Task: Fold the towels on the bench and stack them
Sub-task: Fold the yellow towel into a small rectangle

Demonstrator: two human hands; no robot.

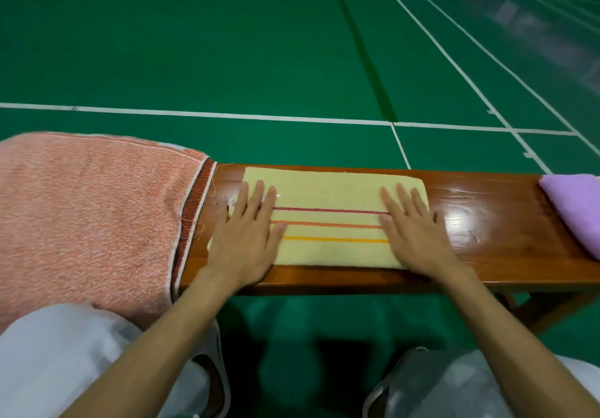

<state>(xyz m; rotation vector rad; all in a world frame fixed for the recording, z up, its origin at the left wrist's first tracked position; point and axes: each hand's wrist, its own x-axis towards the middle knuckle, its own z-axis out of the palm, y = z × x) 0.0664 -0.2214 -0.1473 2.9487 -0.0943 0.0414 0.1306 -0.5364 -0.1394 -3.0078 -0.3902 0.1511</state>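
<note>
A pale yellow towel [328,195] with red, orange and yellow stripes lies folded flat on the glossy wooden bench [487,232]. My left hand [248,232] rests palm down on its left end, fingers spread. My right hand [414,229] presses flat on its right end, fingers apart. A large orange terry towel [87,216] is spread over the bench's left part and hangs toward my knee. A folded purple towel [576,209] sits at the bench's right end, partly cut off by the frame.
Green court floor [259,44] with white lines stretches beyond the bench. My knees in light trousers [58,362] and slippers are below the bench's near edge. Bare wood shows between the yellow and purple towels.
</note>
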